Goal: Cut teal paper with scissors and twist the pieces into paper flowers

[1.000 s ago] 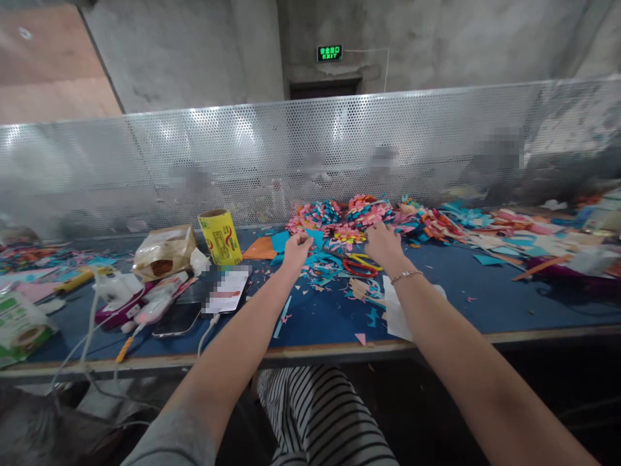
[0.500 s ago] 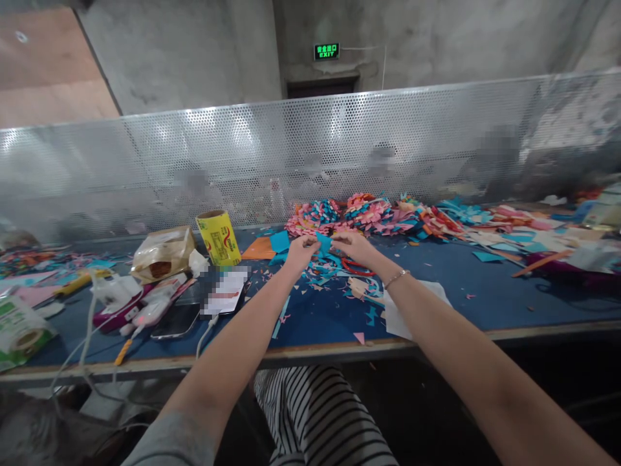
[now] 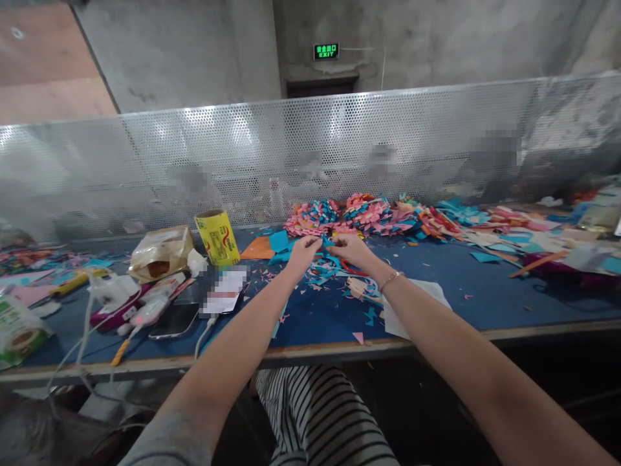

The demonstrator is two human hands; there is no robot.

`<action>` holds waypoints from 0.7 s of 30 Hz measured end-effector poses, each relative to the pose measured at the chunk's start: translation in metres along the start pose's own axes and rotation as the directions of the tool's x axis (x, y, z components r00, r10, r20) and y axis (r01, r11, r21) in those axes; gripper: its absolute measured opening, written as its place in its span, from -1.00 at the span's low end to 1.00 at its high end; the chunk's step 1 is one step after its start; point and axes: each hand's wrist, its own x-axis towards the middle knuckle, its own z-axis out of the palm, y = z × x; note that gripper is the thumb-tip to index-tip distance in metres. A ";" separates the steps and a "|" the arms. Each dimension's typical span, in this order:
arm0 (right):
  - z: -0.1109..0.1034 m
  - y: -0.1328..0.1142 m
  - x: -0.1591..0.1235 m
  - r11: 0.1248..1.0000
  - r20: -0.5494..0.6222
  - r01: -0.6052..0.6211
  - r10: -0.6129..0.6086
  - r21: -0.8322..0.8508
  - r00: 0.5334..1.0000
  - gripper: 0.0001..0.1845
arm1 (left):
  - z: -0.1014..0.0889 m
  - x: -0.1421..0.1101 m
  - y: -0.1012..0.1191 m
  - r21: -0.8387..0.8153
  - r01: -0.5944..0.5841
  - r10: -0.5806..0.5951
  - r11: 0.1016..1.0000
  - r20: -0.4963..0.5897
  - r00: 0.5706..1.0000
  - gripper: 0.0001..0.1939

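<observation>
Between both hands is a small piece of blue paper (image 3: pixel 326 243), held up over the table. My left hand (image 3: pixel 305 250) pinches its left side, and my right hand (image 3: pixel 350 248) grips it from the right. Its exact shape is too small to make out. Under the hands lie blue paper scraps (image 3: pixel 323 272) and red-handled scissors (image 3: pixel 349 268), partly hidden by my right hand. Just left of my left hand are blue paper squares (image 3: pixel 279 241) and an orange paper sheet (image 3: pixel 259 248).
Behind the hands, piles of pink, blue and orange cut paper (image 3: pixel 363 217) lie along a perforated metal screen (image 3: pixel 242 162). Toward the left stand a yellow cardboard tube (image 3: pixel 218 239), a paper bag (image 3: pixel 162 249) and phones (image 3: pixel 174 321) with cables. White paper (image 3: pixel 439 294) lies under my right forearm.
The blue paper was spread flatter and wider between my fingers; now it looks narrower and folded or bunched. Both hands stay in nearly the same place.
</observation>
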 end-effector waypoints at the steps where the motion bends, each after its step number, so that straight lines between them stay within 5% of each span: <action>1: 0.000 0.000 0.000 1.000 -0.003 0.005 -0.005 -0.017 1.000 -0.70 | 0.001 -0.001 0.001 -0.001 0.001 -0.001 1.000 0.006 1.000 -0.86; 9: 0.001 0.000 0.002 0.988 0.007 -0.037 0.036 0.148 0.999 -0.83 | -0.001 -0.001 0.002 -0.034 -0.011 0.011 0.999 0.005 1.000 -0.86; 21: 0.001 -0.007 0.001 0.883 -0.012 -0.201 0.228 0.423 0.974 -0.72 | -0.004 0.002 0.004 -0.138 -0.002 -0.001 0.990 -0.024 1.000 -0.86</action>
